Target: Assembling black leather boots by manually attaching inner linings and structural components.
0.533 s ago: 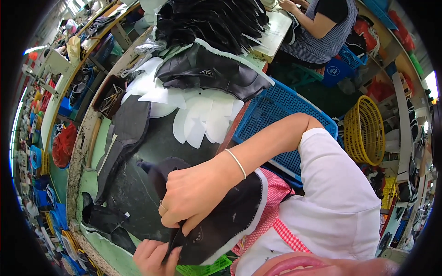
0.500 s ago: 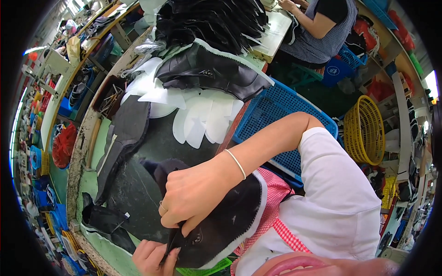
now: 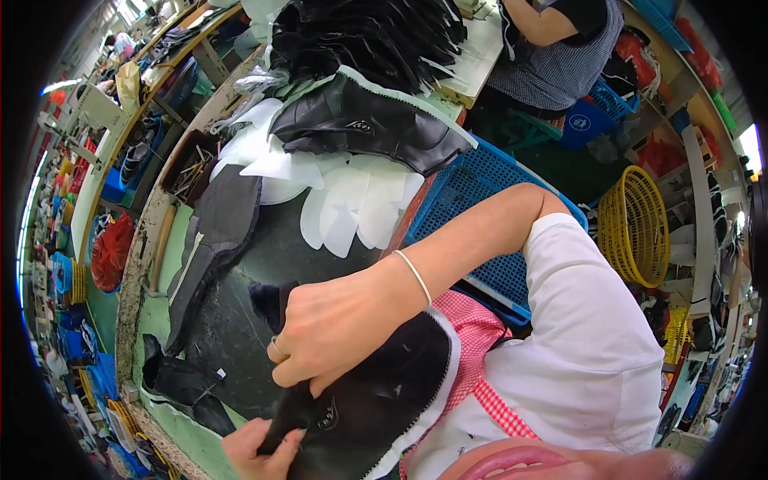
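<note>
My left hand (image 3: 260,450) pinched the black white-edged piece (image 3: 388,392) between thumb and fingers; my right hand (image 3: 340,324) gripped it just above. It was at the near side of the table (image 3: 154,316). White cutouts (image 3: 344,216) and a glossy boot part (image 3: 368,132) lay beyond; my right forearm (image 3: 472,236) partly hid the blue crate (image 3: 472,186).

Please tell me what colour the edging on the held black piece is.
The edging is white, clearest in the head view.
</note>
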### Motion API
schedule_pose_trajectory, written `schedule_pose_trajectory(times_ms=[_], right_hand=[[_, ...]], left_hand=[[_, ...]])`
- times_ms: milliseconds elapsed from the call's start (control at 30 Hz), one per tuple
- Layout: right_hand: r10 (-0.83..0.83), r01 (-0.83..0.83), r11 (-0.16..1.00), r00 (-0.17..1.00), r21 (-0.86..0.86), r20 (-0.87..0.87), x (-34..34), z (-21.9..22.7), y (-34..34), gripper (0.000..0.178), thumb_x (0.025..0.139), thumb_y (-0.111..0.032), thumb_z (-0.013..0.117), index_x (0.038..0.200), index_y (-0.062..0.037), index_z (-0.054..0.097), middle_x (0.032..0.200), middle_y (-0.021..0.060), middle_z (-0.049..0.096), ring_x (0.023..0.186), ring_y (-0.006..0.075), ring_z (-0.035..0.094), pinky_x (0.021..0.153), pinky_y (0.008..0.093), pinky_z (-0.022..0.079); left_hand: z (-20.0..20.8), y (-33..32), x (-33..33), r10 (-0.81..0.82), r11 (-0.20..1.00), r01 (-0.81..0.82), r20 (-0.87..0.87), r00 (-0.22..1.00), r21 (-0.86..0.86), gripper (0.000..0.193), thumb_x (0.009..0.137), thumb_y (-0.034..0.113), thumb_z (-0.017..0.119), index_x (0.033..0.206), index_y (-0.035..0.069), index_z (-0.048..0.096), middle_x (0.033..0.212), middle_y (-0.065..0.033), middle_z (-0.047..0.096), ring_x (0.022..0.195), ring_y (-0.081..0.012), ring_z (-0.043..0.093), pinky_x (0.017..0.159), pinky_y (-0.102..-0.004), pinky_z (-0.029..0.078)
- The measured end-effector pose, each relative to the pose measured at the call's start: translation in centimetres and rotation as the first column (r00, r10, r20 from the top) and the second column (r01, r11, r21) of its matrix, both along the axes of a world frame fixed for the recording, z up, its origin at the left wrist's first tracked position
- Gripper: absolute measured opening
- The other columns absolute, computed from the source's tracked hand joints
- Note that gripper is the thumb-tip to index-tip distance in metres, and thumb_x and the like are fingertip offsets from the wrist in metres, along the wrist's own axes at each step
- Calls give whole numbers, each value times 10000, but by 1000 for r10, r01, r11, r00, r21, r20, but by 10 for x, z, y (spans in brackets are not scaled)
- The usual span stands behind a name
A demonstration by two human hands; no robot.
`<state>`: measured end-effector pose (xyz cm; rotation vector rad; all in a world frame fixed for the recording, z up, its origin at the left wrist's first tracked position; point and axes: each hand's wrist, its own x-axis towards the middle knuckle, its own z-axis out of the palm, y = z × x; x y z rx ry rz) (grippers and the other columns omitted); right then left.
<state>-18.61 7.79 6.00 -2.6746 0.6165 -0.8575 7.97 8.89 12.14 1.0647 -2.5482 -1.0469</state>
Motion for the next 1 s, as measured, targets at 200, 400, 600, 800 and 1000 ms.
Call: schedule_pose_trajectory(times_ms=[200, 400, 600, 800, 1000], right_hand=[[1, 13, 922, 999, 387, -36, -24, 0, -10, 275, 833, -289, 679, 834, -44, 555, 773, 130, 595, 783, 349, 617, 655, 438, 482], [-17, -28, 911, 994, 411, 106, -18, 1, -10, 254, 796, -169, 741, 791, -33, 526, 696, 98, 539, 628, 297, 544, 568, 374, 414], [-95, 36, 879, 990, 476, 100, -11, 4, -10, 270, 789, -161, 766, 763, -41, 525, 645, 76, 523, 555, 242, 506, 519, 317, 391], [-182, 139, 914, 980, 381, 78, -2, 3, 1, 274, 770, -141, 776, 762, -51, 518, 652, 57, 546, 569, 219, 546, 524, 311, 408], [-131, 64, 885, 985, 462, 116, -3, 14, -3, 231, 750, -119, 785, 800, -54, 569, 778, 66, 635, 637, 222, 607, 575, 317, 466]], left_hand=[[-29, -35, -12, -36, 997, 33, -54, 998, -68, 173, 681, 128, 827, 762, 21, 719, 590, -90, 577, 498, -198, 557, 490, -300, 395], [-27, -25, 11, 98, 994, -92, -108, 989, 62, 158, 709, 60, 817, 815, -13, 725, 633, -69, 636, 554, -126, 610, 502, -245, 415], [-40, -23, 25, 137, 974, -78, -276, 951, 215, 203, 669, 5, 827, 848, -21, 734, 636, -63, 635, 585, -120, 602, 514, -250, 409], [-35, -33, 11, -154, 984, 127, -227, 962, -127, 226, 684, 80, 798, 883, 2, 724, 761, -41, 624, 711, -187, 549, 629, -296, 428], [-41, -18, -12, -86, 993, 69, -183, 979, -96, 147, 767, 148, 774, 822, 26, 715, 619, -70, 558, 524, -203, 543, 482, -308, 387]])
